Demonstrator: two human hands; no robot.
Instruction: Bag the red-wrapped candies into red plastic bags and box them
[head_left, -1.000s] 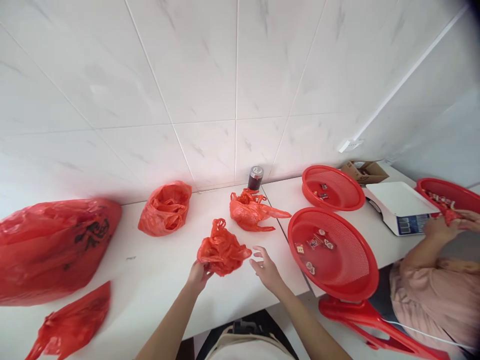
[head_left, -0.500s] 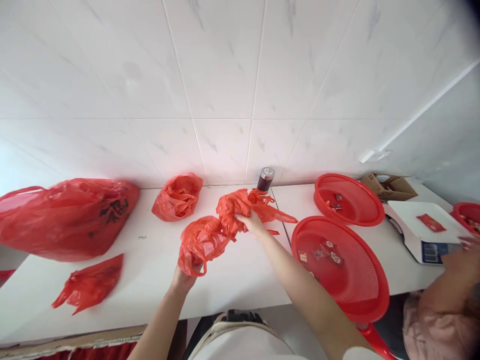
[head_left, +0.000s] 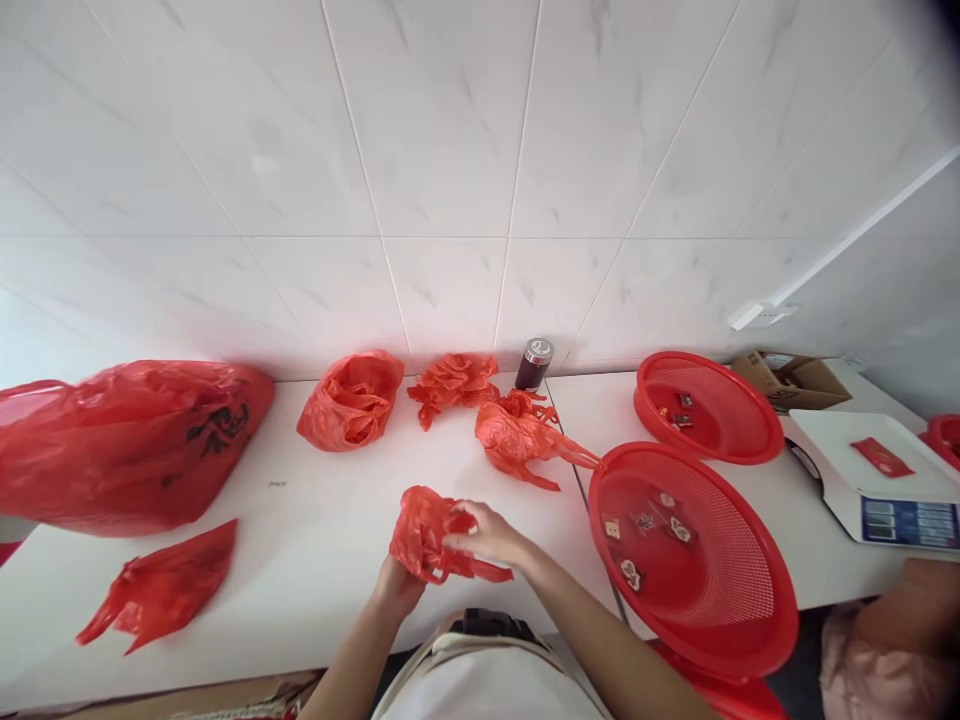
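Near the table's front edge my left hand (head_left: 401, 588) is closed around the underside of a crumpled red plastic bag (head_left: 421, 530). My right hand (head_left: 484, 532) is at the bag's right side, thumb and fingers against its handles. Behind them a bunched heap of red bags (head_left: 454, 385) lies by the wall. Another red bag (head_left: 521, 435) rests to its right, its handles reaching the rim of a large basket. Further left stands an open red bag (head_left: 356, 400) with crumpled red plastic inside.
A big full red bag (head_left: 135, 440) and a small red bag (head_left: 169, 585) lie left. A dark can (head_left: 534, 365) stands by the wall. Right are two red baskets (head_left: 705, 405) (head_left: 750, 560) with small packets, a carton (head_left: 817, 385), a scale (head_left: 832, 455) and a person's arm (head_left: 911, 615).
The bunched bags from my right hand now lie by the wall. Both hands have come closer to my body, and my right hand has moved to the bag in my left.
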